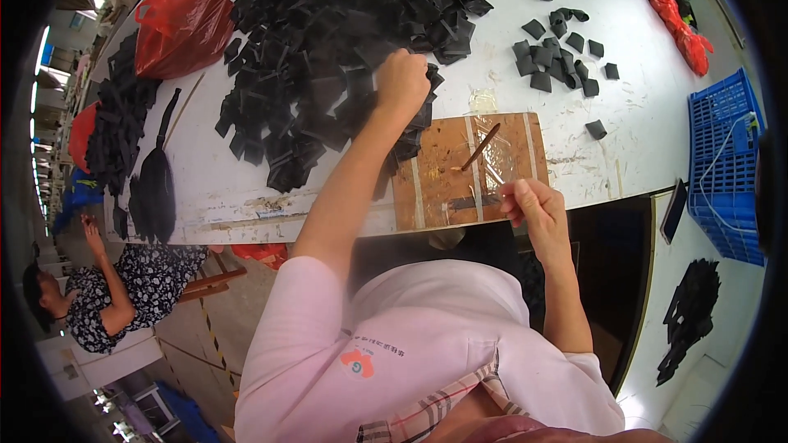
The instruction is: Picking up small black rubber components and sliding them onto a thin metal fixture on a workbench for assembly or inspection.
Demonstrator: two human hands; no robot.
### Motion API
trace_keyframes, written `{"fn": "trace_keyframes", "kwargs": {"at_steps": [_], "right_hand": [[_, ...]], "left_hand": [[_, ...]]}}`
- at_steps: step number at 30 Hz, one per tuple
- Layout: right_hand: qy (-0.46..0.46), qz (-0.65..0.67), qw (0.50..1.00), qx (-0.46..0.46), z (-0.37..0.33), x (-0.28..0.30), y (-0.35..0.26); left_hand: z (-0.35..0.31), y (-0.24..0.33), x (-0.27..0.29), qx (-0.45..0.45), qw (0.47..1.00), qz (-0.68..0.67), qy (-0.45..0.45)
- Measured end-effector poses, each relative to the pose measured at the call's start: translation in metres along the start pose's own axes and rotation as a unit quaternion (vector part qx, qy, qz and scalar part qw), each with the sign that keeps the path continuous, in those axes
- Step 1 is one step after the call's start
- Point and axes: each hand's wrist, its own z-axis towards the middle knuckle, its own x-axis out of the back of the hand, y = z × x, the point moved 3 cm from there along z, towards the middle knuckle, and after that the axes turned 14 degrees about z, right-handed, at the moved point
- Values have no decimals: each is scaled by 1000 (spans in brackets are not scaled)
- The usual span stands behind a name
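My left hand (402, 82), its arm stretched forward, is closed at the right side of a large heap of small black fabric pieces (304, 74). Whatever its fingers hold, if anything, is hidden. Over the near right edge of a brown wooden board (431, 148), my right hand (538, 209) is closed in a pinch; I cannot make out anything between its fingertips. Clear tape runs in bands across the board. A slender dark brown rod (482, 146) slants over the board, just beyond my right hand. Some black pieces overlap the board's left edge.
Several folded black pieces (558, 57) lie scattered at the far right. A red plastic bag (182, 31) and black strips (123, 107) occupy the left. A blue plastic crate (726, 168) stands at the right, above more black material (692, 312). Another person (107, 295) sits at far left.
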Motion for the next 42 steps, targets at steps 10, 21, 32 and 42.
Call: {"fn": "trace_keyframes", "kwargs": {"at_steps": [10,21,32,42], "right_hand": [[-24,-294,924,243,25,-77,8],[7,-354,876,328,26,-81,18],[20,-206,961,182,31,-75,21],[-69,44,995,56,23,-73,28]], "left_hand": [[-103,-13,58,-41,907,-414,-74],[-149,19,58,280,788,-548,6],[-147,9,50,210,809,-548,30],[-158,29,47,223,427,-876,-20]]}}
